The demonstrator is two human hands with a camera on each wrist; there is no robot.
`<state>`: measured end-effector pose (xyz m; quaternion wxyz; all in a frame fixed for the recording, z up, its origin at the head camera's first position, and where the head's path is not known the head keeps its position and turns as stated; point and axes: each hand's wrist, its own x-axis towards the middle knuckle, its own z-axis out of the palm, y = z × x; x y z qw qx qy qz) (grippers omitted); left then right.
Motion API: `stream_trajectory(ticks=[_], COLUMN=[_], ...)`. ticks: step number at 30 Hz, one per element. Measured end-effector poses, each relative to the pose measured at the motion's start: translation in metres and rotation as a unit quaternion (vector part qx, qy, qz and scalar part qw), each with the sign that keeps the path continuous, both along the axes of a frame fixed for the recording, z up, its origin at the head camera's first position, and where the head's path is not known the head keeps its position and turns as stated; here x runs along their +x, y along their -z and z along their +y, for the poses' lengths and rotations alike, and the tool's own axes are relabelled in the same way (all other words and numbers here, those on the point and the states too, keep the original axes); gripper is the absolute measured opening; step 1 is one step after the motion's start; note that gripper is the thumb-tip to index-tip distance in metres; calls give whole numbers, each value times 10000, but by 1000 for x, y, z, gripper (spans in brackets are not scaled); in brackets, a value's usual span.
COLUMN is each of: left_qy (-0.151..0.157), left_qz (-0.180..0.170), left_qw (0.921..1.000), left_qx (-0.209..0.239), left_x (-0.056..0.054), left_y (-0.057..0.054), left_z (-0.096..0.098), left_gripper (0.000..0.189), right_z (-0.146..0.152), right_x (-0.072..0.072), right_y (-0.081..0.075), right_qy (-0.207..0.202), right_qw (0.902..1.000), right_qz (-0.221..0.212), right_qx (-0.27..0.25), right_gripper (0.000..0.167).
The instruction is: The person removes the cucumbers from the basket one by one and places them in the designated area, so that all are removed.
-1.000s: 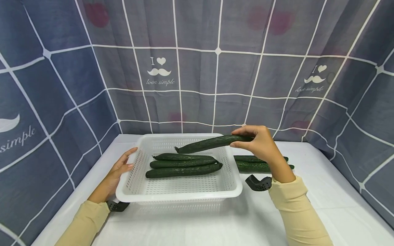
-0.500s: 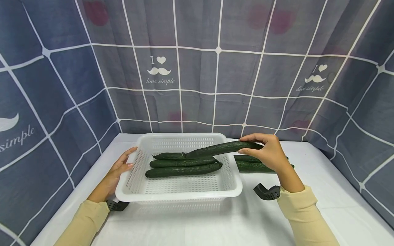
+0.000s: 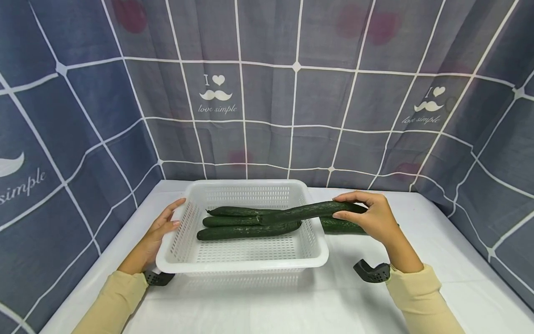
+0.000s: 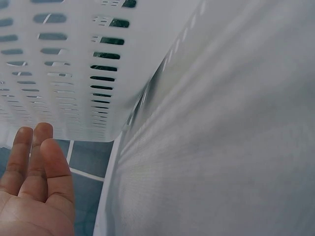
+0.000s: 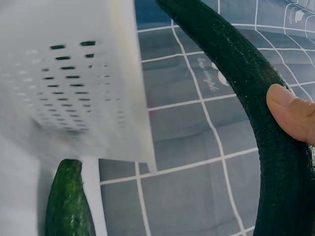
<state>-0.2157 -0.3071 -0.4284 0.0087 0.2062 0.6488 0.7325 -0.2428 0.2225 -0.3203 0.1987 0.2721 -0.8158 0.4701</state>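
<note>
My right hand (image 3: 371, 215) pinches a long dark green cucumber (image 3: 300, 213) near its right end, thumb in front and fingers behind. Its other end reaches over the right rim of the white plastic basket (image 3: 242, 268), above the cucumbers inside. Three cucumbers (image 3: 250, 231) lie side by side on the basket floor. The right wrist view shows my thumb (image 5: 290, 110) pressed on the held cucumber (image 5: 246, 73). My left hand (image 3: 156, 234) is at the basket's left side, fingertips at the rim; in the left wrist view its fingers (image 4: 37, 167) are extended beside the perforated wall.
Right of the basket, a cucumber (image 3: 342, 226) lies on the white-covered table (image 3: 258, 306), partly hidden under the held one; its tip (image 5: 71, 196) shows in the right wrist view. A grey gridded curtain (image 3: 267, 102) hangs behind and at both sides.
My right hand has moved right and lower with the cucumber, drawing it partly past the basket's right rim. My left hand and the basket have stayed in place.
</note>
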Motion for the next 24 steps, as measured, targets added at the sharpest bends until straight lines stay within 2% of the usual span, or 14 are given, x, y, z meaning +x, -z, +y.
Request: stream_trajectory(ticks=[10, 16, 24], left_qy=[-2, 76, 29], left_qz=[-9, 60, 42], left_qw=[10000, 9999, 10000], left_qx=[37, 37, 41], left_x=[1, -1, 0], left_y=[0, -1, -2], left_z=[-1, 0, 1], left_gripper=[60, 60, 59], right_z=[18, 30, 47], right_x=[3, 3, 2], right_y=[10, 13, 14], right_qy=[-31, 88, 189], right_qw=[9999, 9996, 9989], right_qz=[-116, -251, -424], right_qx=[-27, -11, 76], right_gripper=[31, 30, 30])
